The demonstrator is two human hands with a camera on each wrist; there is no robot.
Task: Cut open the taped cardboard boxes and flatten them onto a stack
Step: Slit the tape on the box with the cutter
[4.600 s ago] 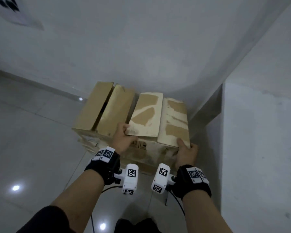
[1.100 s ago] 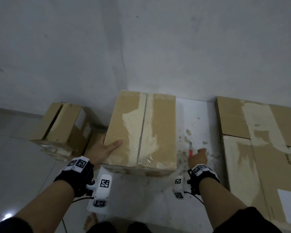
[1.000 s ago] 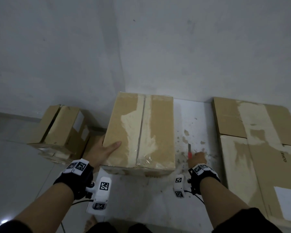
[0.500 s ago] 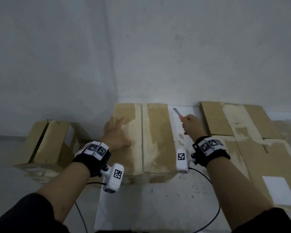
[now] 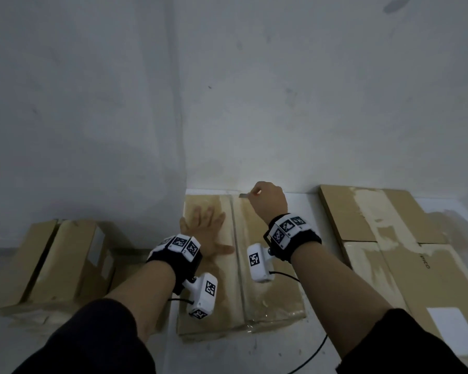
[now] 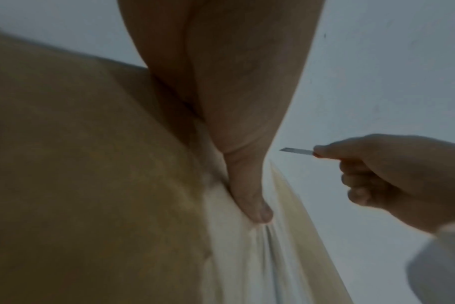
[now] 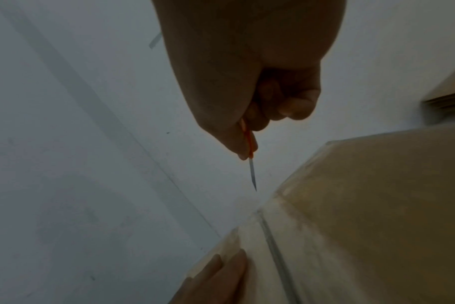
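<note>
A taped cardboard box (image 5: 270, 290) stands on a white raised surface against the wall, clear tape running along its centre seam (image 7: 275, 253). My left hand (image 5: 206, 233) lies flat with fingers spread on the box's left flap (image 6: 91, 164), pressing it down. My right hand (image 5: 268, 201) grips a small orange-handled cutter (image 7: 248, 144) over the far end of the seam. Its bare blade (image 5: 244, 195) points left and hangs just above the box's far edge, apart from the tape (image 6: 296, 151).
Flattened cardboard (image 5: 389, 238) lies stacked to the right on the same surface. Another box (image 5: 62, 263) with open flaps sits lower at the left on the floor. The grey wall (image 5: 254, 103) rises directly behind the box. Wrist-camera cables (image 5: 308, 357) trail near the front.
My right hand carried the cutter from beside the box's right side up to the far end of the seam. The left hand slid further onto the left flap and spread flat.
</note>
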